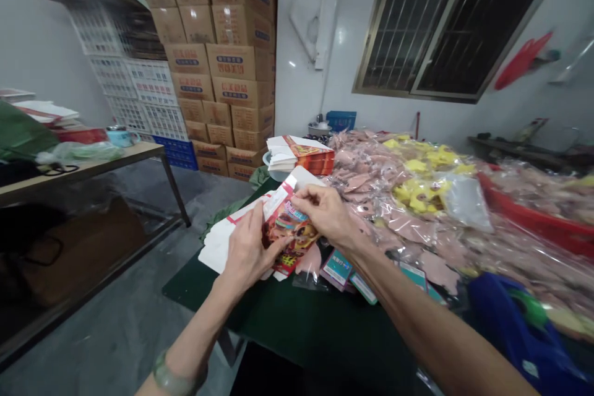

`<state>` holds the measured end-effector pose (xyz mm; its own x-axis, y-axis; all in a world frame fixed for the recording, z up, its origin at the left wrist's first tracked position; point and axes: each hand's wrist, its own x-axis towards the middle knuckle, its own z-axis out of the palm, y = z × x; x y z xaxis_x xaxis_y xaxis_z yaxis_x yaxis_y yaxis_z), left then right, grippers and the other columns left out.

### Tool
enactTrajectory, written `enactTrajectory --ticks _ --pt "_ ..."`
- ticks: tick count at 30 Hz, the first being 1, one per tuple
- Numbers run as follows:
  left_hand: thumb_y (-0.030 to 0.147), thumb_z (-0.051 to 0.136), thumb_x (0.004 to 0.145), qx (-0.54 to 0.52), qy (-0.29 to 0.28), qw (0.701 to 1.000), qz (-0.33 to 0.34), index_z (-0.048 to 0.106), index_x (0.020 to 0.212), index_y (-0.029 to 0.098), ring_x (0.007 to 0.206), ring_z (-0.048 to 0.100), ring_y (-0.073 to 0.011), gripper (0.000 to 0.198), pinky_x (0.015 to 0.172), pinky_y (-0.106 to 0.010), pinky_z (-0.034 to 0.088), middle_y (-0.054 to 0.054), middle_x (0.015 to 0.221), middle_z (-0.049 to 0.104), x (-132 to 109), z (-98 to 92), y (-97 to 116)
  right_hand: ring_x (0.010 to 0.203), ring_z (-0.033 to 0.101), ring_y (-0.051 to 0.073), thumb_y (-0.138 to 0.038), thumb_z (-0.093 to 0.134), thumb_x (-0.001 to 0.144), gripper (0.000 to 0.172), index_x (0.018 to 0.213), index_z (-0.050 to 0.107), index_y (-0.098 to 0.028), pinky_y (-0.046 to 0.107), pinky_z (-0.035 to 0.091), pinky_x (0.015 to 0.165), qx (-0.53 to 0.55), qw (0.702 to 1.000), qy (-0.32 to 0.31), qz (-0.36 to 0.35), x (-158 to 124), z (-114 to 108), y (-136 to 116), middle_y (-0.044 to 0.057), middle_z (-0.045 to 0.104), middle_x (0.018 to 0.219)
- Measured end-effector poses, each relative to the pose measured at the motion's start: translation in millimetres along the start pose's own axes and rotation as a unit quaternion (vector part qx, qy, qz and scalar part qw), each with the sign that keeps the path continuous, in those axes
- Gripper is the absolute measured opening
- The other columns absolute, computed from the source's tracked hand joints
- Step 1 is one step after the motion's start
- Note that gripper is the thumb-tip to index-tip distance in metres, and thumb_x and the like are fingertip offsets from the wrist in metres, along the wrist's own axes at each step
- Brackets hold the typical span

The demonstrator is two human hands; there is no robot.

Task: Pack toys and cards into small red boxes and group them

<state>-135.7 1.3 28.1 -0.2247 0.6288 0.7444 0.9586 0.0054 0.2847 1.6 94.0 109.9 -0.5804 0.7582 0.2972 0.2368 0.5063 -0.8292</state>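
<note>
My left hand (248, 247) and my right hand (325, 213) both grip a printed packet (290, 229) in red, yellow and white, with a picture on its front. The fingers of my right hand pinch its upper part, and my left hand holds its side. Under my left hand a white flat sheet (218, 247) sticks out past the packet and rests on the dark green table top (297, 315). Close to my right wrist lie small teal-printed cards (336, 269). A stack of similar flat printed packets (299, 154) stands just beyond my hands.
A large heap of pink items in clear plastic (394, 210), with yellow pieces (417, 192), fills the right. A red tray rim (533, 216) and a blue bag (515, 328) lie there. Stacked cartons (218, 74) stand behind; a wooden table (78, 173) stands left.
</note>
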Motion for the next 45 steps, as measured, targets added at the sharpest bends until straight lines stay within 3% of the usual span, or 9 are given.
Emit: enactTrajectory --ticks 5,8,10,12,16,22,30,35,45 --pt "0.043 0.068 0.072 -0.280 -0.056 0.958 -0.026 0.059 0.110 0.014 0.081 0.066 -0.0236 0.048 0.072 -0.033 0.052 -0.011 0.094 0.069 -27 -2.5 55 0.057 0.049 0.007 -0.014 0.056 0.078 0.013 0.065 0.058 -0.015 0.019 0.039 0.054 0.065 0.983 -0.034 -0.170 -72 -40 -10 -0.003 0.055 0.063" --pt "0.035 0.071 0.071 -0.471 -0.192 0.846 -0.160 0.065 0.084 0.015 0.057 0.063 -0.0162 0.025 0.055 -0.026 0.051 -0.002 0.066 0.067 -44 -1.1 92 0.059 0.052 0.009 -0.011 0.057 0.079 0.013 0.067 0.059 -0.016 0.021 0.041 0.056 -0.010 0.976 -0.021 -0.218 -96 -53 -4 -0.002 0.057 0.064" --pt "0.033 0.073 0.068 -0.556 -0.212 0.765 -0.246 0.064 0.083 0.014 0.058 0.063 -0.0161 0.027 0.057 -0.027 0.053 -0.002 0.067 0.068 -53 2.3 109 0.068 0.056 0.012 -0.010 0.055 0.081 0.010 0.074 0.059 -0.017 0.025 0.045 0.063 -0.083 0.954 0.070 -0.281 -108 -60 0 0.001 0.060 0.072" --pt "0.032 0.074 0.067 -0.578 -0.176 0.738 -0.300 0.064 0.091 0.014 0.064 0.066 -0.0171 0.032 0.062 -0.028 0.055 -0.003 0.076 0.071 -61 8.6 118 0.083 0.057 0.017 -0.010 0.056 0.081 0.011 0.086 0.059 -0.019 0.033 0.047 0.074 -0.159 0.905 0.214 -0.332 -123 -66 5 0.005 0.060 0.086" --pt "0.030 0.077 0.063 -0.529 -0.093 0.796 -0.279 0.065 0.091 0.014 0.063 0.067 -0.0167 0.034 0.061 -0.026 0.056 -0.004 0.078 0.073 -68 26.1 110 0.099 0.054 0.024 -0.016 0.064 0.076 0.025 0.096 0.051 -0.023 0.045 0.045 0.088 -0.177 0.887 0.367 -0.217 -149 -65 35 0.008 0.056 0.102" --pt "0.032 0.076 0.064 -0.510 -0.088 0.828 -0.216 0.066 0.093 0.014 0.067 0.068 -0.0191 0.035 0.064 -0.028 0.057 -0.005 0.080 0.073 -68 40.9 96 0.089 0.064 0.017 -0.024 0.057 0.084 0.033 0.114 0.041 -0.024 0.033 0.055 0.076 0.088 0.957 0.264 -0.088 -149 -37 91 0.008 0.059 0.107" --pt "0.028 0.076 0.065 -0.463 -0.076 0.869 -0.157 0.065 0.095 0.018 0.060 0.066 -0.0152 0.034 0.058 -0.022 0.055 -0.001 0.075 0.072 -82 34.5 95 0.098 0.059 0.017 -0.018 0.052 0.087 0.044 0.128 0.040 -0.031 0.029 0.055 0.077 0.003 0.980 0.138 -0.143 -168 -56 86 0.007 0.053 0.116" --pt "0.026 0.075 0.067 -0.486 -0.002 0.866 -0.119 0.035 0.135 0.024 0.091 0.068 -0.0208 0.079 0.074 -0.027 0.057 -0.010 0.120 0.063 -71 19.4 107 0.091 0.060 0.015 -0.015 0.054 0.085 0.042 0.122 0.045 -0.032 0.024 0.055 0.070 -0.007 0.979 0.120 -0.167 -174 -65 74 0.004 0.055 0.107" --pt "0.012 0.057 0.081 -0.378 0.148 0.914 -0.011 0.063 0.092 0.019 0.078 0.061 -0.0117 0.014 0.070 -0.021 0.048 0.000 0.085 0.063 -53 23.9 105 0.092 0.061 0.016 -0.019 0.060 0.082 0.030 0.111 0.056 -0.028 0.028 0.055 0.075 0.006 0.974 0.123 -0.192 -159 -59 88 0.004 0.062 0.103"
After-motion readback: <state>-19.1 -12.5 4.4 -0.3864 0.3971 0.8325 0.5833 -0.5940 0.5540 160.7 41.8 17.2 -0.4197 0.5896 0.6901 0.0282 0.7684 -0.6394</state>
